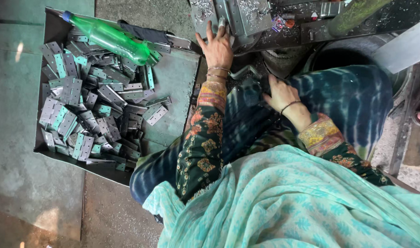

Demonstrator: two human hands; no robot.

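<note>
Reaching forward, our left hand (218, 46) lies with fingers spread flat on a hinge (222, 21) at the press (246, 14), right hand (281, 94) loosely curled, empty, on the lap; we judge fingers risk pinching if the press cycles.

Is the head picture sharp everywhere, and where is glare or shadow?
Head view: the hinges in the tray are sharp; the green bottle shows a soft sheen; the right hand lies in darker shade than the left hand; the scarf looks slightly soft.
</note>
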